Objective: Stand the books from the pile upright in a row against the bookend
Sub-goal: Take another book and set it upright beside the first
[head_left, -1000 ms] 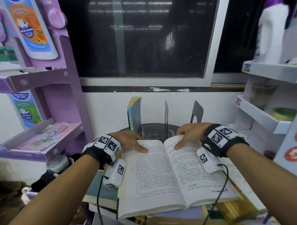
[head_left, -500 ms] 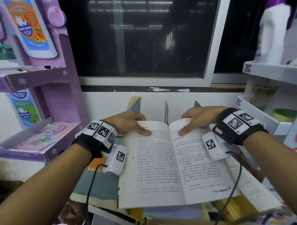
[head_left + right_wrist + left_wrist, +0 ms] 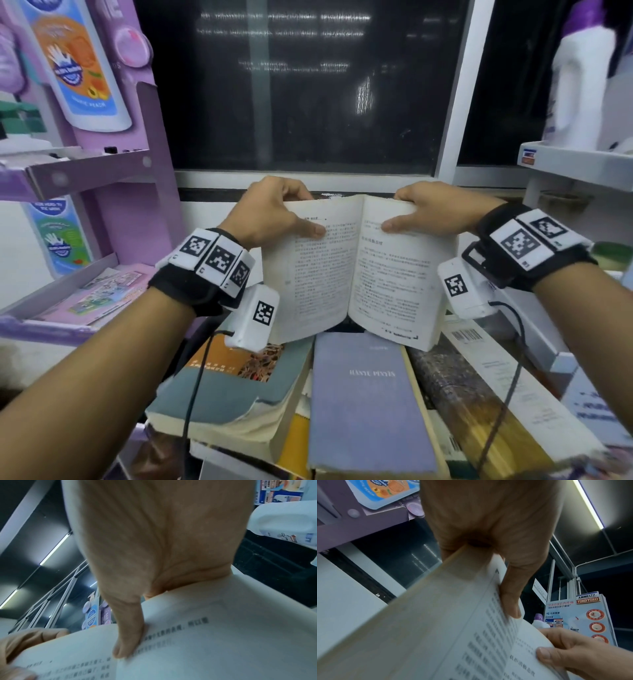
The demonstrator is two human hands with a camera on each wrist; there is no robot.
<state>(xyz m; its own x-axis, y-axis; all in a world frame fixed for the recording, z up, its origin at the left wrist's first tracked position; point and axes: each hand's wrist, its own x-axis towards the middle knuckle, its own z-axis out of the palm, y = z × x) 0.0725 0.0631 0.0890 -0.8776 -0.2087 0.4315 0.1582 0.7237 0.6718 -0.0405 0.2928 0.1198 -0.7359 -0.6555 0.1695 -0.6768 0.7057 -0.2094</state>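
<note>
while both my hands are up in front of the window, i hold the open book [image 3: 356, 270] lifted clear above the pile [image 3: 342, 404], its pages facing me and its lower edge hanging over the stacked covers. my left hand [image 3: 270, 216] grips the top left corner at about ten o'clock of the book: thumb pressed flat on the printed page, the other fingers curled round behind the cover. my right hand [image 3: 435, 214] does the same at two o'clock, thumb on the right-hand page, fingers wrapped over the top edge. the left wrist view shows my left thumb [image 3: 510, 599] lying along the page margin with the page block wedged into the crook of the hand. in the right wrist view, my right thumb [image 3: 128, 635] presses just right of the gutter.

below, toward six o'clock, the pile lies flat: a lilac book [image 3: 366, 401] in the middle, a grey-green book [image 3: 236, 387] with an orange panel at seven o'clock, touching it, and a dark patterned book [image 3: 455, 387] at five o'clock. the bookend is hidden behind the lifted pages, so i cannot tell where it stands.

a purple display shelf [image 3: 113, 164] rises at nine o'clock, and a white shelf [image 3: 575, 164] with a white bottle [image 3: 579, 89] sits at two o'clock.
</note>
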